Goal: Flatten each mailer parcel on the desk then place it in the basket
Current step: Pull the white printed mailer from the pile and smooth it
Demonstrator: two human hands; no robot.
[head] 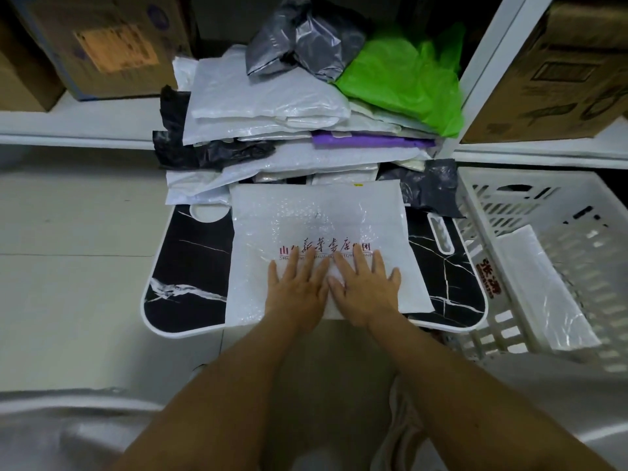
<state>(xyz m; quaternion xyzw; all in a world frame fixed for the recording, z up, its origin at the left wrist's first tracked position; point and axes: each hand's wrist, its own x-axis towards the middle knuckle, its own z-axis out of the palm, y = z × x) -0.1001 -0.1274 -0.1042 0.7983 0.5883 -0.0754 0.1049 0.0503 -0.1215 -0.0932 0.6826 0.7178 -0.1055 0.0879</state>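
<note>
A white bubble mailer (316, 219) with red lettering lies flat on the small black marble-pattern desk (190, 266). My left hand (295, 290) and my right hand (365, 290) press down on its near half, side by side, fingers straight and spread. Behind it rises a pile of mailer parcels (272, 130) in white, black, grey, purple and green. The white slatted basket (550, 205) stands to the right of the desk, with one flat white mailer (543, 287) lying inside.
Cardboard boxes sit on white shelves at the back left (112, 45) and back right (557, 73). A white shelf post (489, 73) stands between the pile and the right box. Pale tiled floor (68, 232) lies to the left.
</note>
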